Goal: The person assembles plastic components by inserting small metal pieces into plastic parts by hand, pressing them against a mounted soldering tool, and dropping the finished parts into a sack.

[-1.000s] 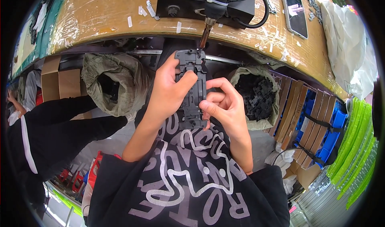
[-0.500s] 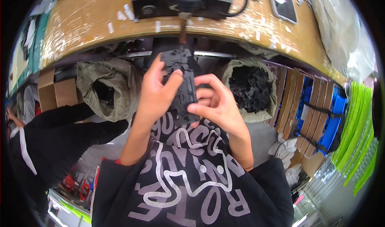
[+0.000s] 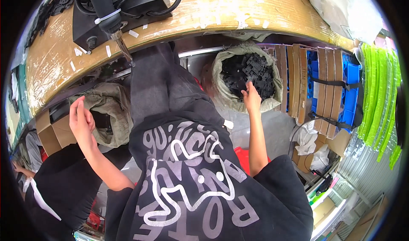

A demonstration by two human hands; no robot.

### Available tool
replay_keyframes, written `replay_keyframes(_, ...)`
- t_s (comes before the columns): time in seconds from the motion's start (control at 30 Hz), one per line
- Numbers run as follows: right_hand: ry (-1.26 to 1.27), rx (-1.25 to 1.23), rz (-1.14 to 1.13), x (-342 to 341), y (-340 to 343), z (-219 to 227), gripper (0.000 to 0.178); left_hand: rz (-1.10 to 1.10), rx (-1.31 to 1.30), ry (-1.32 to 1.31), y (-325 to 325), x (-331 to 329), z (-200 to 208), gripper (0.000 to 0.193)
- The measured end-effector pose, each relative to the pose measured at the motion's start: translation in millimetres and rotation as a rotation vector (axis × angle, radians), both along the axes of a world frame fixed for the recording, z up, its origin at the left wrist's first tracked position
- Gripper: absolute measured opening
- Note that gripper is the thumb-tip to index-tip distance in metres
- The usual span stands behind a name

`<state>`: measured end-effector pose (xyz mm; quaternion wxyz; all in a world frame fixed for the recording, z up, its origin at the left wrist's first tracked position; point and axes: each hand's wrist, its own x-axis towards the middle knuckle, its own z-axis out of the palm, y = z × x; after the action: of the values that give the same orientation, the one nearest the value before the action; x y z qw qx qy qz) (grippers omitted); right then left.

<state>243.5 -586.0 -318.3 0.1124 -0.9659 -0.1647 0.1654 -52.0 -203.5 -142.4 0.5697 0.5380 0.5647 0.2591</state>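
My right hand (image 3: 252,98) reaches over the near rim of the right woven sack (image 3: 219,90), its fingertips closed on a black plastic part (image 3: 257,72). More black parts (image 3: 233,73) lie heaped inside that sack, so where the held piece ends is hard to make out. On the other side, my left hand (image 3: 82,121) is raised beside the left woven sack (image 3: 121,126), fingers stretched upward and holding nothing. Dark pieces (image 3: 103,122) show inside the left sack, partly hidden by its folded rim.
A blue-handled tool with a metal tip (image 3: 121,45) points over the table edge, in front of a black box (image 3: 142,21). Strapped cardboard and blue trays (image 3: 330,85) stand right of the right sack. Another person's dark-clothed body (image 3: 68,185) is close at the left.
The black plastic part both hands held in front of me is out of them. My hands have parted, left toward the left sack, right to the right sack. The view has shifted rightward.
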Motion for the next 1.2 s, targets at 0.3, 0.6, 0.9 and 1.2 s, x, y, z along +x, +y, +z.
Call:
replay_keyframes(0.3, -0.060, -0.190, 0.036, 1, 1, -34, 0.030, 0.039, 0.035, -0.018, 2, 11, 8, 0.019)
replay_keyframes(0.6, -0.157, -0.128, -0.191, 19, 28, 11, 0.028, 0.112, 0.123, -0.039, 20, -5, 17, 0.018)
replay_keyframes(0.9, -0.068, 1.052, 0.086, 107, 173, 268, 0.017, 0.119, 0.496, 0.006, 61, 20, 59, 0.018)
replay_keyframes(1.2, -0.497, 0.428, 0.559, 274, 285, 236, 0.023, -0.095, 0.951, 0.169, 177, 59, 57, 0.022)
